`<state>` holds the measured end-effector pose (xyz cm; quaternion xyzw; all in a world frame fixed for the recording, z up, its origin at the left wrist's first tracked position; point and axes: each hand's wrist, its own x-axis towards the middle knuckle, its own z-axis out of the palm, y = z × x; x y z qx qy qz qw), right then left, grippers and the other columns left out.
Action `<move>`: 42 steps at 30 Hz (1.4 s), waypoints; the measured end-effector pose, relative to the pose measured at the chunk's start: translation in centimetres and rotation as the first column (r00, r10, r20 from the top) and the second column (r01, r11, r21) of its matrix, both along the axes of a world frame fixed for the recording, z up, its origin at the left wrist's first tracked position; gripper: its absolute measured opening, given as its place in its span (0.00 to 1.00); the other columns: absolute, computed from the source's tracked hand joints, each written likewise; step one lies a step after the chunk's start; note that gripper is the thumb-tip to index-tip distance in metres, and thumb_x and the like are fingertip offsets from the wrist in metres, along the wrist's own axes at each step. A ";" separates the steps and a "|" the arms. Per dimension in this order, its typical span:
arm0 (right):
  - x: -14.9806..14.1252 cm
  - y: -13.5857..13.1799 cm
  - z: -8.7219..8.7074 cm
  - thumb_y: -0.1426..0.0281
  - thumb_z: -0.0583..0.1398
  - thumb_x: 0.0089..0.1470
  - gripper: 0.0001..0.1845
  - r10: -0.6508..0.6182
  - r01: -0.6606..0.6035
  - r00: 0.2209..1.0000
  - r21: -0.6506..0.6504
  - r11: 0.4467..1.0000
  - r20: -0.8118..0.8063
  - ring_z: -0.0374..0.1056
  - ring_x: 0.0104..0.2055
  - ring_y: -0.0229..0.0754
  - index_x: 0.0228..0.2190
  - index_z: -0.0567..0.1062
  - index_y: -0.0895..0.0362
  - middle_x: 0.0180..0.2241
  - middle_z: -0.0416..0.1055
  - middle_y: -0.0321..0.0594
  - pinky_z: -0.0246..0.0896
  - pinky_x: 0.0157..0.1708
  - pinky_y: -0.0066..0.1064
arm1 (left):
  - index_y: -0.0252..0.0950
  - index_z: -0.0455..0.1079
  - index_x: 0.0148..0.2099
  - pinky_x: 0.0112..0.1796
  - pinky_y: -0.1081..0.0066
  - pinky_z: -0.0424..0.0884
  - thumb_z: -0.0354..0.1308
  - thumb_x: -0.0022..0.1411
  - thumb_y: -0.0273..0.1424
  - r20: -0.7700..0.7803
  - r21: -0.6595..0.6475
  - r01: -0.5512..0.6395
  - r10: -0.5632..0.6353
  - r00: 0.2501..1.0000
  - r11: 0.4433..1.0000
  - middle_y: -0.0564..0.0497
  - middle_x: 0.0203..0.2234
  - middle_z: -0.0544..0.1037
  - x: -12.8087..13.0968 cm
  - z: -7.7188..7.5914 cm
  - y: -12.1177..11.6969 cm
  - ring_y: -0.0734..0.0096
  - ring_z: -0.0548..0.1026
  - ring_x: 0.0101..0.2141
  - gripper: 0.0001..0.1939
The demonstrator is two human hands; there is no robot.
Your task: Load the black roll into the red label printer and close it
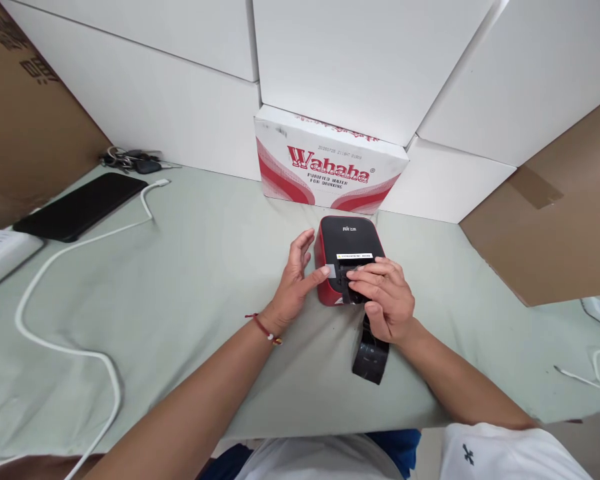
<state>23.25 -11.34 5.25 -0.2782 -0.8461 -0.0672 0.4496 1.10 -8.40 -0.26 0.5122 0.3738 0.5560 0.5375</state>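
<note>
A rounded device [350, 240], black on top with red sides, rests on the cloth in front of me. It has a white warning label [355, 256] above a dark recess at its near end. My left hand [297, 280] is at its left side, fingers stretched and apart, the thumb touching the edge by a grey patch. Over the recess, my right hand [385, 293] has bent fingers pressed together at a dark piece there. A glossy black strip [371, 357] runs from beneath that hand toward me; its upper part is hidden by the fingers.
A white and red water carton [330, 163] stands behind the device, against white boxes [340, 60]. Brown cardboard [545, 213] rises at right and left. On the left lie a black phone [85, 203], keys [133, 160] and a white cable [25, 300].
</note>
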 end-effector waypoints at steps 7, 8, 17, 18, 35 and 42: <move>0.0 0.1 0.2 0.68 0.55 0.76 0.19 0.044 -0.044 0.999 -0.004 0.999 -0.012 0.83 0.45 0.48 0.49 0.87 0.52 0.48 0.90 0.43 0.82 0.43 0.46 | 0.57 0.54 0.78 0.84 0.41 0.42 0.72 0.63 0.44 0.074 -0.076 0.000 0.006 0.997 0.997 0.52 0.86 0.49 0.8 0.4 0.0 0.51 0.37 0.88 0.47; 0.0 0.2 0.3 0.68 0.56 0.76 0.19 0.045 -0.045 0.999 0.003 0.999 -0.009 0.84 0.45 0.47 0.49 0.87 0.52 0.48 0.90 0.43 0.83 0.43 0.45 | 0.58 0.53 0.79 0.84 0.43 0.45 0.71 0.64 0.44 0.079 -0.077 0.009 -0.003 0.997 0.997 0.52 0.86 0.48 0.9 0.4 0.0 0.52 0.38 0.87 0.48; -0.2 0.6 2.4 0.71 0.56 0.76 0.16 0.103 -0.102 0.995 -0.063 0.993 0.006 0.85 0.42 0.45 0.42 0.85 0.55 0.41 0.90 0.44 0.79 0.40 0.39 | 0.51 0.54 0.77 0.82 0.51 0.54 0.70 0.61 0.38 0.201 -0.048 0.060 -0.049 0.978 0.997 0.47 0.83 0.56 1.7 0.2 0.5 0.53 0.53 0.84 0.47; -0.1 0.8 3.2 0.70 0.56 0.77 0.17 0.093 -0.092 0.996 -0.134 0.987 0.001 0.86 0.41 0.44 0.40 0.85 0.55 0.40 0.89 0.44 0.79 0.40 0.38 | 0.50 0.55 0.76 0.82 0.51 0.52 0.70 0.60 0.37 0.214 -0.050 0.053 -0.041 0.976 0.997 0.46 0.82 0.58 1.8 0.2 0.5 0.52 0.54 0.83 0.47; -4.7 9.6 9.8 0.74 0.65 0.63 0.22 0.115 0.677 0.473 -0.443 0.588 0.874 0.81 0.57 0.58 0.57 0.86 0.56 0.56 0.86 0.51 0.73 0.52 0.40 | 0.50 0.64 0.72 0.78 0.44 0.61 0.70 0.63 0.33 0.169 -0.019 0.019 -0.016 0.985 1.000 0.45 0.73 0.69 2.2 -1.8 1.1 0.48 0.68 0.74 0.38; 6.1 4.0 14.6 0.41 0.62 0.67 0.35 -0.087 0.524 0.829 -0.712 0.468 0.553 0.82 0.45 0.53 0.63 0.83 0.48 0.54 0.87 0.46 0.80 0.44 0.43 | 0.52 0.64 0.74 0.75 0.43 0.66 0.70 0.65 0.35 0.158 -0.017 0.028 -0.025 0.987 0.999 0.45 0.73 0.68 2.4 -2.1 1.1 0.47 0.68 0.73 0.37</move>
